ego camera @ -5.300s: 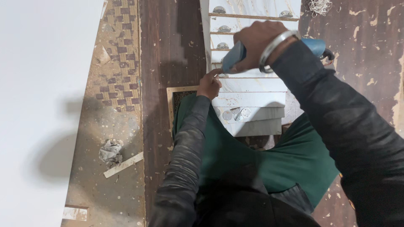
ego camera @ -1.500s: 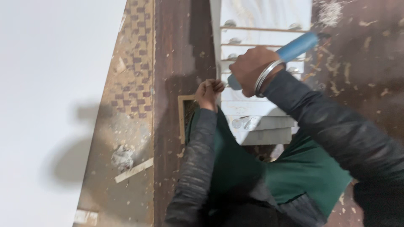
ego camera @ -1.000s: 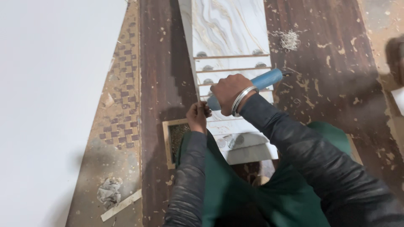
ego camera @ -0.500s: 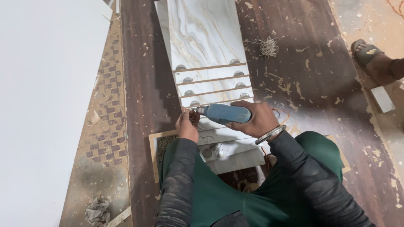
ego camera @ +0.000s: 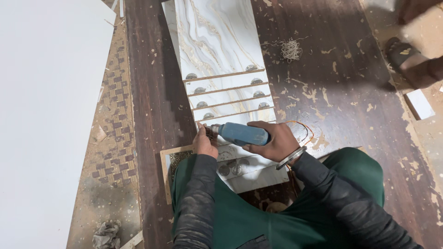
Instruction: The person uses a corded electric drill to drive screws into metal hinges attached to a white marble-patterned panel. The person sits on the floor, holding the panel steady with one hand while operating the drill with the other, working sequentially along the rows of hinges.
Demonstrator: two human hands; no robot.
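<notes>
Dark brown wooden flooring (ego camera: 350, 106), scuffed and flecked with pale chips and sawdust, carries the whole scene. Along its middle lies a long white marble-patterned panel (ego camera: 217, 37) with gold veining, its near end divided into narrow strips (ego camera: 226, 94), each bearing small round metal fittings (ego camera: 191, 76) near both side edges. The right hand (ego camera: 272, 140) is clamped around the barrel of a blue handheld power tool (ego camera: 240, 133), held level across the near strips with its nose pointing toward the panel's left edge. The left hand (ego camera: 204, 143) sits at that edge with fingers curled just beside the tool's tip; what it pinches cannot be told. A metal bangle (ego camera: 290, 157) circles the right wrist. Below the left hand, a shallow wooden-framed tray (ego camera: 167, 170) rests on the flooring. A large plain white board (ego camera: 46, 115) fills the left side, bordering a worn chequered mat (ego camera: 110, 138). Near the far right corner, a tangle of shavings (ego camera: 290, 48) and a dark sandal (ego camera: 406, 55) lie well apart.
</notes>
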